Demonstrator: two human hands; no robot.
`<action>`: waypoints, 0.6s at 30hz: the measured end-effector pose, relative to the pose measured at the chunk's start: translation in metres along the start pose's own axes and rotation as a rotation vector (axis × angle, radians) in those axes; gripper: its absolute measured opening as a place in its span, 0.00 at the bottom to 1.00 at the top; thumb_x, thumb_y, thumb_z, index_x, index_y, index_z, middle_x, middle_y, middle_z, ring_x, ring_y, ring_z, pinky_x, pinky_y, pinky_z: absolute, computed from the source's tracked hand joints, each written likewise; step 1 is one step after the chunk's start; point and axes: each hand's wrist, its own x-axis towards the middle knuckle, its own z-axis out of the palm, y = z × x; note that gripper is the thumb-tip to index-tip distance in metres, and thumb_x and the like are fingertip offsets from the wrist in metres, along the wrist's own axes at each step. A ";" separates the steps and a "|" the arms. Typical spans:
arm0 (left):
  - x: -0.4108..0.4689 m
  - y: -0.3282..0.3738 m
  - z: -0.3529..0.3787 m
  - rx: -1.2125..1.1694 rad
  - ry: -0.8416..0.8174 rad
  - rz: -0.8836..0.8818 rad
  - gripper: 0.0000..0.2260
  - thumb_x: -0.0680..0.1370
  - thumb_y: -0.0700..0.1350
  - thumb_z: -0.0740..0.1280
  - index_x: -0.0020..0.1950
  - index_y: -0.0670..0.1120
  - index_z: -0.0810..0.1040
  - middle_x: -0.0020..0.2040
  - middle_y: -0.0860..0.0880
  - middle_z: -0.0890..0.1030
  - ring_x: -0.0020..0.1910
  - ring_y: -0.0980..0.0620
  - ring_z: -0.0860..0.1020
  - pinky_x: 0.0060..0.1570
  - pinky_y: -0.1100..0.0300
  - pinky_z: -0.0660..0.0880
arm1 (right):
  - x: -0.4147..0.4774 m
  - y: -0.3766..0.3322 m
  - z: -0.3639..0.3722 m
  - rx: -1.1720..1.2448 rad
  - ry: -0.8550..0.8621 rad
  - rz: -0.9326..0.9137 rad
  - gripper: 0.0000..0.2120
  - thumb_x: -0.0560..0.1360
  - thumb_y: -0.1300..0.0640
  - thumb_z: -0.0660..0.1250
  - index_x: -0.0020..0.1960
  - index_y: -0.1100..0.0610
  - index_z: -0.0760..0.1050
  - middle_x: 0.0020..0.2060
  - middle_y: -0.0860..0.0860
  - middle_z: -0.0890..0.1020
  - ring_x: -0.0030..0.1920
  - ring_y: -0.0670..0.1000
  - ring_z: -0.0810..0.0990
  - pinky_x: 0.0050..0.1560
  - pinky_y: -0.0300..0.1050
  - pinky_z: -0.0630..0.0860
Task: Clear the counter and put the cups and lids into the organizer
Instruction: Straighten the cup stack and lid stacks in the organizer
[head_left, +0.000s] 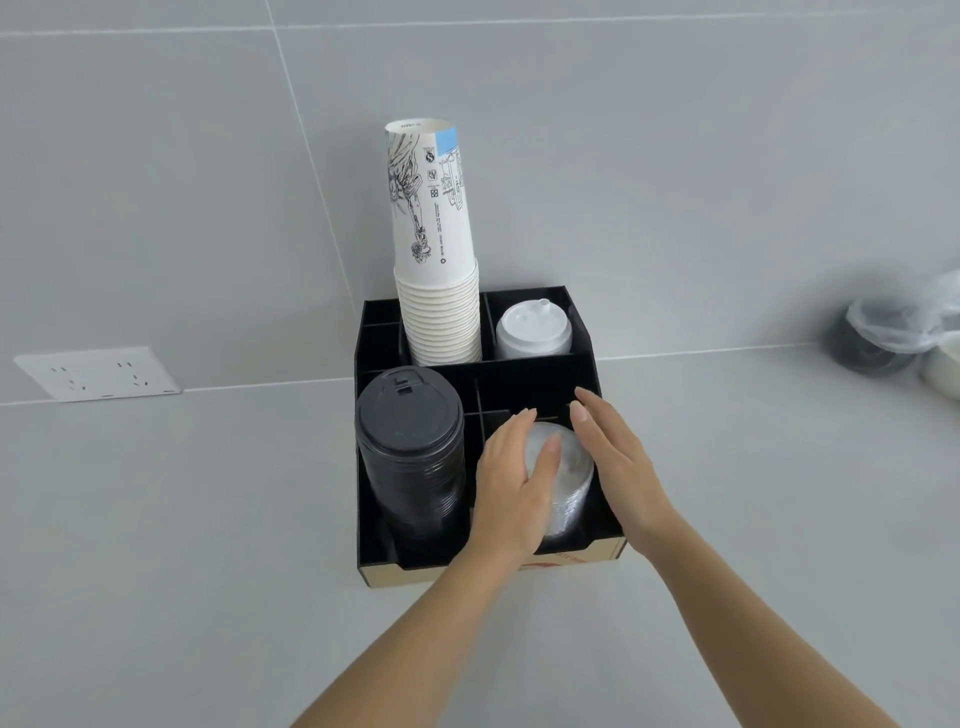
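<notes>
two hands reach in from below. the left hand (511, 486) lies flat with fingers spread loosely over the near-left side of a stack of clear lids (563, 483), touching it but not clenched around it. the right hand (615, 457) is open, fingers straight, just beside the right of that same stack; whether it touches cannot be told. the clear stack, one in number, stands in the front right compartment of one black organizer (587, 343) sitting on the grey counter (208, 545). just left of the left hand stands one stack of black lids (410, 447) in the front left compartment. beyond the fingertips, one stack of white lids (534, 330) sits in the back right compartment, and left of it one tall stack of paper cups (436, 260), upside down. far left of the hands, one white socket plate (98, 374). far right, blurred bagged containers (893, 332).
</notes>
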 end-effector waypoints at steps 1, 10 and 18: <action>0.000 -0.003 0.000 0.015 0.012 -0.001 0.19 0.81 0.49 0.58 0.71 0.50 0.64 0.72 0.53 0.65 0.71 0.57 0.59 0.72 0.53 0.55 | 0.001 0.003 0.001 -0.014 -0.022 0.017 0.22 0.76 0.42 0.59 0.69 0.44 0.65 0.55 0.29 0.70 0.49 0.19 0.67 0.45 0.18 0.66; -0.004 -0.019 -0.003 0.435 -0.002 0.169 0.20 0.82 0.45 0.54 0.74 0.42 0.59 0.75 0.46 0.61 0.75 0.51 0.55 0.72 0.60 0.48 | 0.013 0.024 0.013 -0.404 0.026 0.073 0.22 0.79 0.58 0.59 0.72 0.55 0.61 0.70 0.53 0.65 0.68 0.50 0.65 0.60 0.37 0.59; -0.011 -0.029 -0.006 0.584 0.023 0.256 0.17 0.81 0.42 0.53 0.69 0.39 0.66 0.74 0.43 0.65 0.75 0.50 0.56 0.74 0.59 0.43 | 0.010 0.031 0.010 -0.429 0.004 0.078 0.24 0.77 0.59 0.63 0.72 0.55 0.61 0.69 0.53 0.68 0.67 0.51 0.66 0.59 0.39 0.61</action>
